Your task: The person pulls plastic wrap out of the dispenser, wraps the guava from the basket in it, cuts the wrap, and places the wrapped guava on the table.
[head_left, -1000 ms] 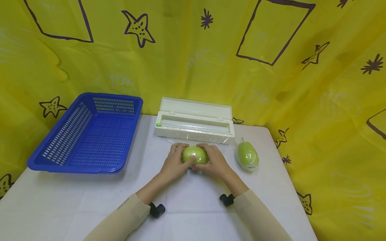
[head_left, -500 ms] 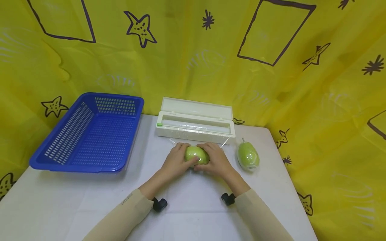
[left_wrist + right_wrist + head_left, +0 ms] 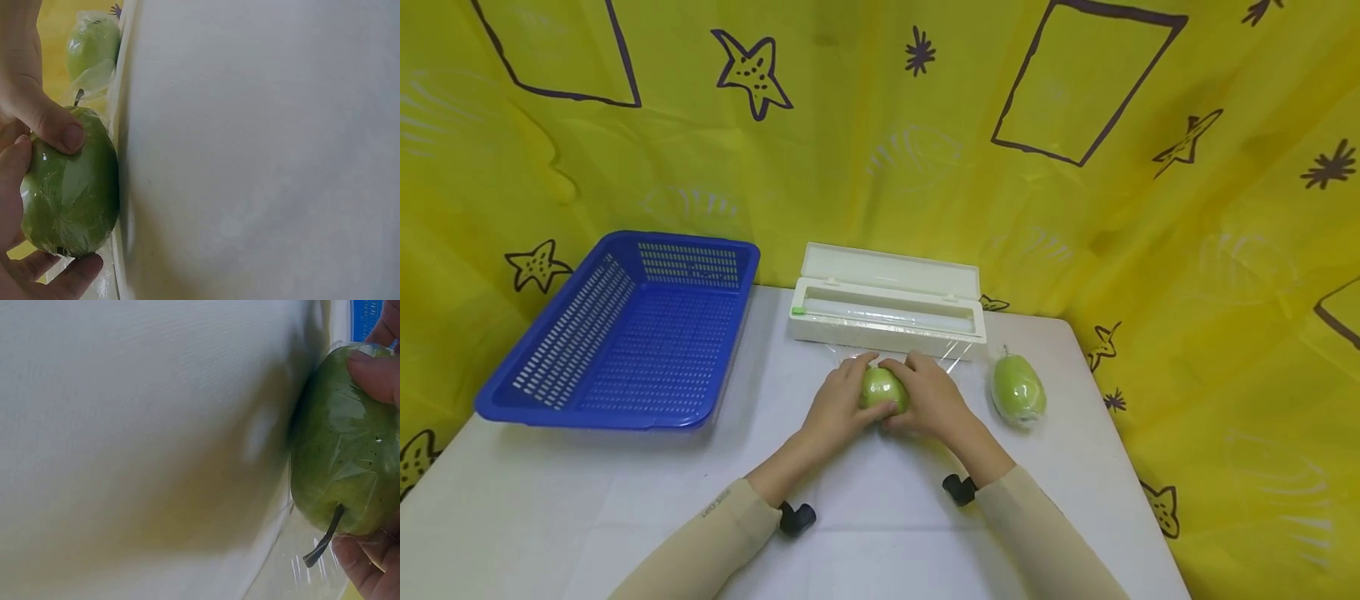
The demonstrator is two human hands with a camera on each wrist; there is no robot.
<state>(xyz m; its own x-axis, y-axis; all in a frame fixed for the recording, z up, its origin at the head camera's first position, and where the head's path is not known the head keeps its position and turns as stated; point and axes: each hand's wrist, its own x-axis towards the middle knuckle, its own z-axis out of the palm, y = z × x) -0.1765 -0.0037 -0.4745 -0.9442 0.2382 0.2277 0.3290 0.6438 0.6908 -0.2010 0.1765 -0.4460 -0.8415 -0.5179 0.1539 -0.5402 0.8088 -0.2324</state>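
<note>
Between my two hands is a green pear (image 3: pixel 883 389) with clear cling film over its skin. My left hand (image 3: pixel 837 403) grips one end, fingers curled behind and thumb along the near side. The other end is held by my right hand (image 3: pixel 931 402), its thumb close to the left one. A dark stem (image 3: pixel 325 537) shows in the right wrist view. Thin cling film (image 3: pixel 957 354) stretches from the pear toward the white dispenser box (image 3: pixel 887 335), whose lid stands up and shows the film roll (image 3: pixel 887 315). The pear's far side is hidden by fingers.
Right of my hands lies a second green pear (image 3: pixel 1018 388), wrapped in film. A blue slotted basket (image 3: pixel 625 415) stands at the left of the white-covered table (image 3: pixel 865 550). Behind the table hangs a yellow patterned curtain (image 3: pixel 850 150).
Both hands have shifted their fingers on the pear, and less of it shows between them. My right hand has come slightly left. The box and second pear stay put.
</note>
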